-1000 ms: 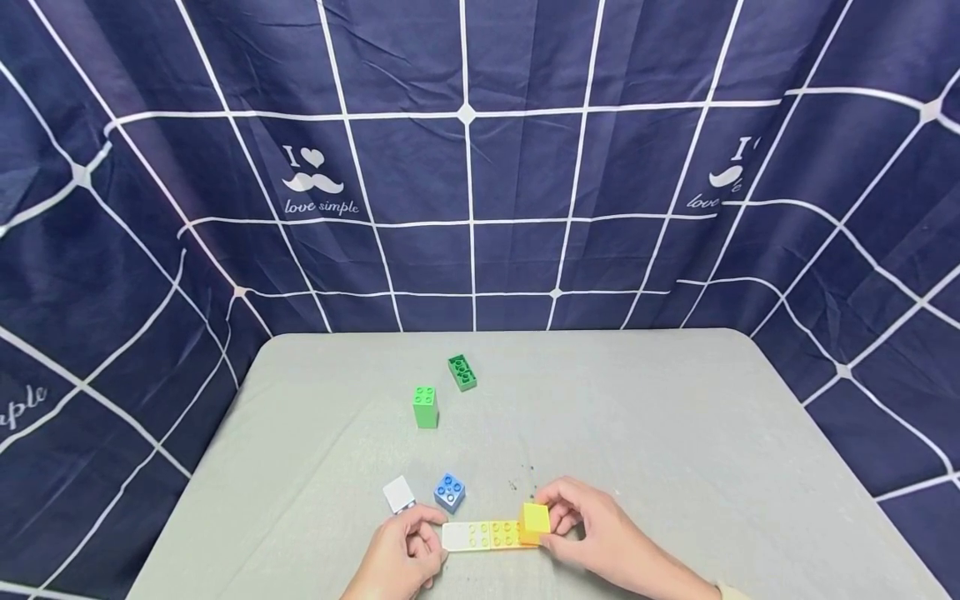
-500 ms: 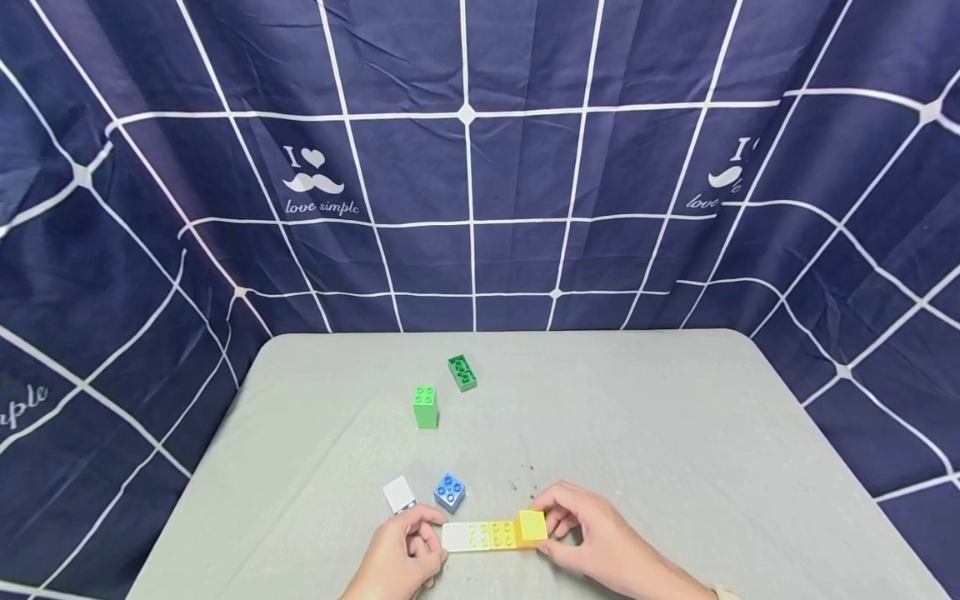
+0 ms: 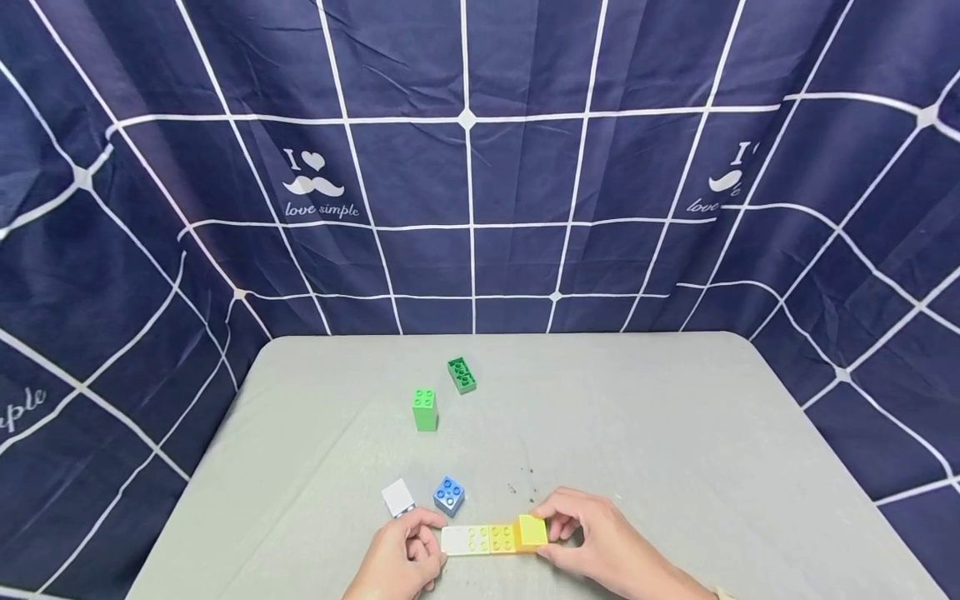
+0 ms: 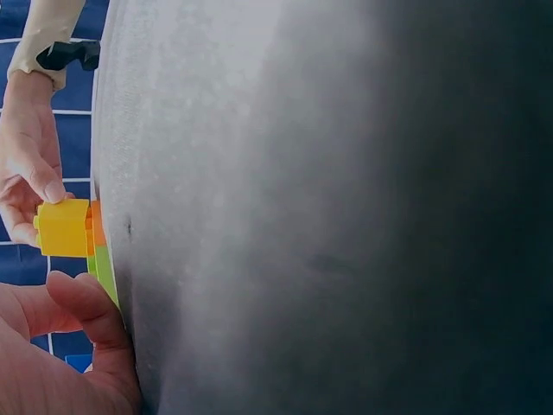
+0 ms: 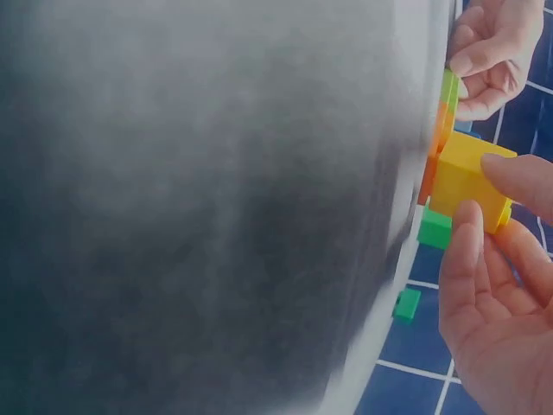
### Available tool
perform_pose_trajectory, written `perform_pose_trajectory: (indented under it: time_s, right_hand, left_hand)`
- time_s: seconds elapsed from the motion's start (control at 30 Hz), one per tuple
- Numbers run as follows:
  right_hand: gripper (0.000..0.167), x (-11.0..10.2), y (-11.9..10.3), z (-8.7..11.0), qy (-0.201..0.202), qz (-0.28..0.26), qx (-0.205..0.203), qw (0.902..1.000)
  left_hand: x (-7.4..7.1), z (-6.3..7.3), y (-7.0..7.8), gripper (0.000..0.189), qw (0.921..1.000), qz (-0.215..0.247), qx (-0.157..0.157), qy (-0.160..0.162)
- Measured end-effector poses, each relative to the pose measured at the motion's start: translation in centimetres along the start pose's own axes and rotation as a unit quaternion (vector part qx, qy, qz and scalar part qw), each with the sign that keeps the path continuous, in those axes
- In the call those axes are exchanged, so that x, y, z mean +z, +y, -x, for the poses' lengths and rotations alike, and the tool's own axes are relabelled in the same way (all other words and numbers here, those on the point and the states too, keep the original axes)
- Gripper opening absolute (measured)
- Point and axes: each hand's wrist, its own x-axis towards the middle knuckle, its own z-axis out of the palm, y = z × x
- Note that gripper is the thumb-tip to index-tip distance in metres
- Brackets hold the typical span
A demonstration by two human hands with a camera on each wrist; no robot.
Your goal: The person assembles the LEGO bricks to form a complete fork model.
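Observation:
A row of toy building bricks lies along the near part of the table. In the head view its left end is a pale brick [image 3: 456,540], lime green in the wrist views; an orange brick [image 5: 428,179] forms the other end. My left hand [image 3: 401,550] pinches the pale end between thumb and forefinger. At the right end, a taller yellow brick [image 3: 532,531] stands on the orange one. My right hand [image 3: 588,542] grips this yellow brick from the right, thumb on the near side and fingers on the far side.
Just behind the row are a blue brick [image 3: 449,495] and a white-topped brick [image 3: 397,497], the latter beside my left hand. Farther back, a tall green brick [image 3: 425,410] stands upright, and a dark green brick [image 3: 462,375] lies with its hollow underside up.
My right hand has shifted the yellow brick slightly left and toward the near side, over the row's right end. The left hand keeps its place.

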Motion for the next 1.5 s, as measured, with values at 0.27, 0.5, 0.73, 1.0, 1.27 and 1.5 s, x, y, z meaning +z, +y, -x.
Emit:
perform_pose_trajectory:
  time_s: [0.27,0.5,0.73,1.0,1.27,1.5]
  right_hand:
    - [0.039,-0.2,-0.3,-0.3,0.000,0.013,-0.006,0.9999]
    - [0.037,-0.3,-0.6,-0.4,-0.005,0.017,-0.012,0.9998]
    - [0.038,-0.1,-0.6,-0.6,-0.007,0.031,-0.018,0.9993]
    - [0.036,-0.2,-0.8,-1.0,-0.028,0.051,-0.002,0.9983]
    - [0.034,-0.7,-1.0,-1.1,-0.037,0.038,0.031,0.9981]
    - [0.034,-0.4,-0.8,-1.1,-0.036,0.040,0.038,0.9978]
  left_hand:
    - [0.0,0.0,0.1,0.033,1.0000,0.001,-0.004,-0.003]
    - [-0.1,0.0,0.2,0.031,1.0000,-0.007,0.004,-0.006]
    - [0.1,0.0,0.2,0.031,1.0000,0.009,-0.003,0.000]
    - [0.1,-0.1,0.1,0.031,0.9998,0.020,-0.008,0.000]
    - [0.1,0.0,0.4,0.031,0.9998,0.017,-0.008,-0.010]
    - [-0.2,0.1,0.5,0.031,0.9999,0.006,-0.007,-0.013]
